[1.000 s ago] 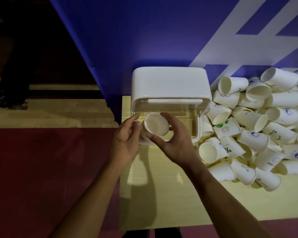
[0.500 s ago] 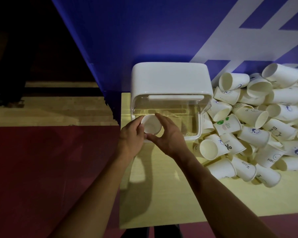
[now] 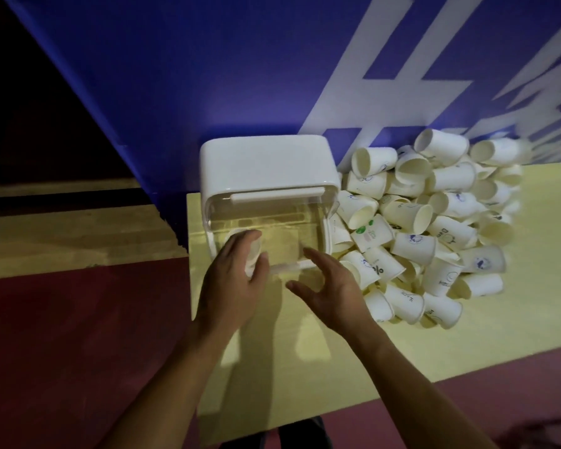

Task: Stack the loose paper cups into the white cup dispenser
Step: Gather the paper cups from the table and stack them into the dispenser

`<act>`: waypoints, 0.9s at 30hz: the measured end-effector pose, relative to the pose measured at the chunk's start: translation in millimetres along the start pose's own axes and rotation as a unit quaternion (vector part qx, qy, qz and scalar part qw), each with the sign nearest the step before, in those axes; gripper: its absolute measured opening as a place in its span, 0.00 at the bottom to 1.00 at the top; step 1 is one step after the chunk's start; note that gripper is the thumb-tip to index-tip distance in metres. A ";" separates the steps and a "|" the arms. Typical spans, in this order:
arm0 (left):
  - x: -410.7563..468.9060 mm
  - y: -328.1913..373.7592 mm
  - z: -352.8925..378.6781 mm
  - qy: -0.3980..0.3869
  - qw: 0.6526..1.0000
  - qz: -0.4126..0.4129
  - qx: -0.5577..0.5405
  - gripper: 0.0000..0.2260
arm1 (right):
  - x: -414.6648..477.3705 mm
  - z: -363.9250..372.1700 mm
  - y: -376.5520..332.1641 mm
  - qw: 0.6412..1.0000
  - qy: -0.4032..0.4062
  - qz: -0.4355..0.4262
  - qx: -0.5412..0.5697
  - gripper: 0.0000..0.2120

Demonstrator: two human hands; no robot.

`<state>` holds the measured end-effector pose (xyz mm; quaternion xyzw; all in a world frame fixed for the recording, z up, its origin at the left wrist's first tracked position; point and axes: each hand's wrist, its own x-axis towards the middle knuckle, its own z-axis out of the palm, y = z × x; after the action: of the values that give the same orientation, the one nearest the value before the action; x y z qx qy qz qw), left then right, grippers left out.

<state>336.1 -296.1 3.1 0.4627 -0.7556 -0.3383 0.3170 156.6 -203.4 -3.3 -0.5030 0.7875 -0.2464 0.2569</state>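
While the left hand (image 3: 234, 283) grips 1 paper cup (image 3: 255, 252) inside the white dispenser's (image 3: 266, 166) left end, at the table's (image 3: 450, 358) far-left corner, the right hand (image 3: 332, 288) hovers spread and empty; the loose cups (image 3: 412, 247) lie immediately to its right, so it is nearer.
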 end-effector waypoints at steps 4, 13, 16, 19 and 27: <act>2.4 42.7 44.5 -0.127 0.988 0.077 0.035 0.22 | -27.2 -51.9 36.6 0.995 0.067 0.062 0.033 0.30; 1.9 51.8 150.1 -0.307 0.927 0.087 0.198 0.40 | -42.8 -127.7 126.7 0.984 0.130 0.106 0.057 0.25; 2.0 45.6 170.3 -0.321 0.916 0.068 0.230 0.40 | -34.4 -145.8 159.1 0.983 0.141 0.106 0.048 0.27; 0.1 46.5 180.3 -0.304 0.923 0.045 0.233 0.37 | -19.7 -164.2 186.7 0.981 0.137 0.126 0.055 0.29; 4.5 77.4 172.4 -0.214 0.958 0.003 0.191 0.32 | 36.1 -197.1 231.0 0.993 0.071 0.075 -0.051 0.43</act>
<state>160.3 -236.1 -32.2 0.4290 -0.8578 -0.2777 0.0540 -138.9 -124.9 -11.2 -0.4361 0.8508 -0.2214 0.1921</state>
